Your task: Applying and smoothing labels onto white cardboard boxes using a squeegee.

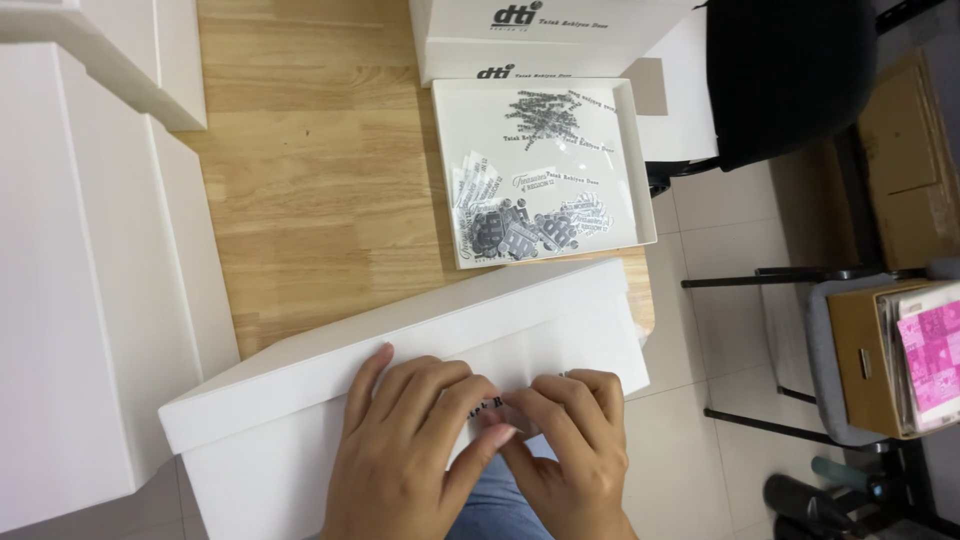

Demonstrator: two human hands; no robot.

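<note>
Both hands lie on the near side wall of a white box [400, 350] that sits at the edge of a wooden table [320, 180] and leans toward the person. The left hand [410, 450] rests flat, fingers spread and stretched forward up the wall, its thumb angled across to the right. The right hand [570, 440] lies just beside it, fingers bent and close together, fingertips pressing down on a sticker [495, 402] with dark print that sits between the two hands. The left thumb tip meets the right fingers at that sticker. Neither hand is closed around anything; both press against the surface.

Beyond the fingertips, farther up the table, an open white tray [630, 160] holds loose stickers [530, 220] in scattered heaps. Past the tray stands another white box [540, 35]. To the left of the left hand rises a stack of white boxes [80, 280]. To the right of the right hand, off the table, is a chair [850, 360] carrying a brown box and pink papers [935, 360].
</note>
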